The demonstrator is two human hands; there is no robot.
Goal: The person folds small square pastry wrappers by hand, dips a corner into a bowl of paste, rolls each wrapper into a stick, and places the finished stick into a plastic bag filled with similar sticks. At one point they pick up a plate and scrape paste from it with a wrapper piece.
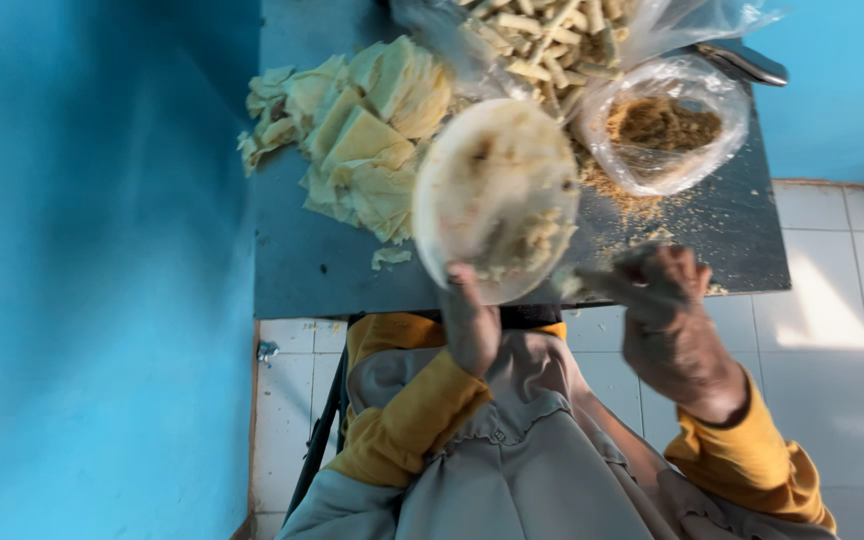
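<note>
Plate (497, 195): round, pale, shallow dish, tilted up toward the camera; held at its near rim above the near edge of the table.
Plate contents: a smeared layer of pale yellow, lumpy filling, thickest at the lower right, beside the gripping fingers.
Left hand (470, 318): fingers closed on the plate's near rim, thumb over the edge; yellow sleeve below it.
Right hand (664, 290): blurred, just right of the plate's lower rim, fingers curled together; whether they pinch a bit of filling cannot be told.
Open plastic bag (664, 125): clear, crinkled film, mouth rolled wide; beyond the right hand and just right of the plate; holds brown, coarse crumbs.
Spilled crumbs (624, 200): a loose brown scatter on the table between the bag and the right hand.
Second clear bag (562, 35): beyond the plate's far rim; filled with short, pale, stick-shaped rolls.
Wrapper sheets (362, 140): thin, soft, pale yellow squares, folded and heaped loosely, left of the plate and overlapped by its left rim.
Table (322, 270): flat, dark, matte top; carries the bags and the sheets.
Surroundings: blue wall (92, 250) to the left; white tiled floor (832, 320) beneath.
</note>
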